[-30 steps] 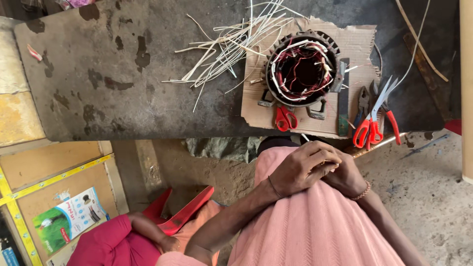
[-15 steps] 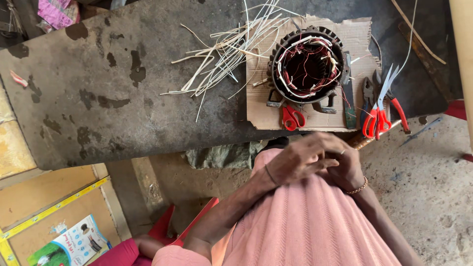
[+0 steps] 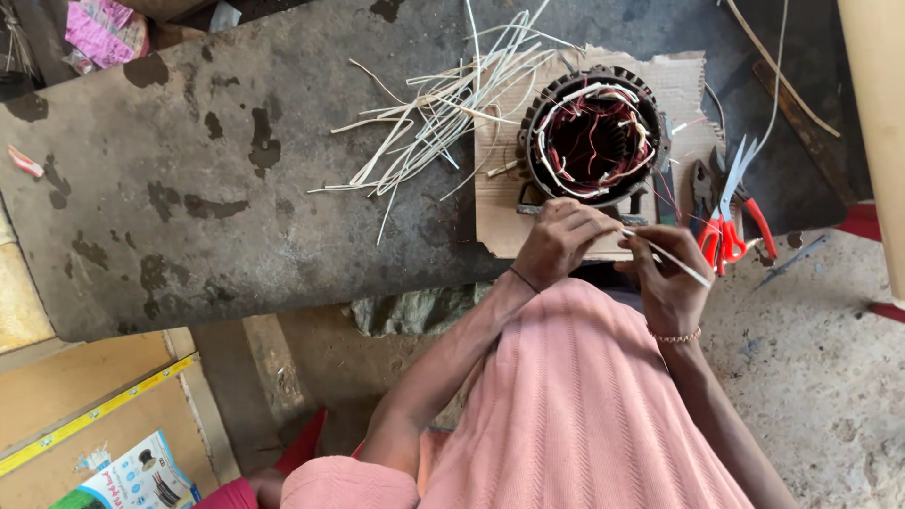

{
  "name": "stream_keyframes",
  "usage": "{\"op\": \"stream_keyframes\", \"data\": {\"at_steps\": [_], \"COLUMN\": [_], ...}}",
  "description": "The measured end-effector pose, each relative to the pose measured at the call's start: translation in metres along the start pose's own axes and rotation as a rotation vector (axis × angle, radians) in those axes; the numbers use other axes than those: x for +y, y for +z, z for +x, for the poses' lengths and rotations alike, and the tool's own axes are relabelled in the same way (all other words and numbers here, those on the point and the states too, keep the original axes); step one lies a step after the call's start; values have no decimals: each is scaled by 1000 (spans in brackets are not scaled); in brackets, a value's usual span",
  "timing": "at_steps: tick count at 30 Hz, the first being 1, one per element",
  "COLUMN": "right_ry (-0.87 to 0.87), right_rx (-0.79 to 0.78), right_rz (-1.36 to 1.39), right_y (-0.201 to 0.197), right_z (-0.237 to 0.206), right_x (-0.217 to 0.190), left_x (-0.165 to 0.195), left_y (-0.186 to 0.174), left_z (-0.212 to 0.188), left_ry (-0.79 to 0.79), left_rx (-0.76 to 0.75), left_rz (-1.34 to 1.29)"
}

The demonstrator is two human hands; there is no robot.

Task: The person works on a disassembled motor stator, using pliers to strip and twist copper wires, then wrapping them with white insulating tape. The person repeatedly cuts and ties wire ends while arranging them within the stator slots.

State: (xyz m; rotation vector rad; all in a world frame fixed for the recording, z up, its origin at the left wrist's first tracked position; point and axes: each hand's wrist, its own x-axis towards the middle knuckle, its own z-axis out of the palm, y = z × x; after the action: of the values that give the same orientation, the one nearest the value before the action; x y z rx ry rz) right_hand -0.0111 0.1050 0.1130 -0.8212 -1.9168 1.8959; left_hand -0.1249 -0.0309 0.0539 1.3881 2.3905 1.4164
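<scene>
A person seen from above wears a salmon-pink garment with a fine woven zigzag texture. Both forearms are bare. The left hand (image 3: 558, 243) has a thin dark band at the wrist; the right hand (image 3: 667, 283) has a beaded golden bracelet.

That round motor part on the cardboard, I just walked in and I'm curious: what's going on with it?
A person in pink sits at a stained grey table. Both hands, left hand and right hand, pinch a thin white strip just in front of the motor stator, which rests on cardboard. More white strips lie beside it, red-handled scissors to the right.
</scene>
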Motion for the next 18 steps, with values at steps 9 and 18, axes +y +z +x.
{"op": "stream_keyframes", "data": {"at_steps": [9, 18], "right_ry": [-104, -152], "right_rx": [-3, -20], "right_rz": [-277, -312], "right_y": [-5, -2], "right_z": [-5, 1], "right_x": [-15, -17], "left_x": [2, 3], "left_y": [1, -1], "left_z": [-4, 2], "left_ry": [-23, -30], "left_rx": [9, 25], "left_rz": [-9, -27]}}
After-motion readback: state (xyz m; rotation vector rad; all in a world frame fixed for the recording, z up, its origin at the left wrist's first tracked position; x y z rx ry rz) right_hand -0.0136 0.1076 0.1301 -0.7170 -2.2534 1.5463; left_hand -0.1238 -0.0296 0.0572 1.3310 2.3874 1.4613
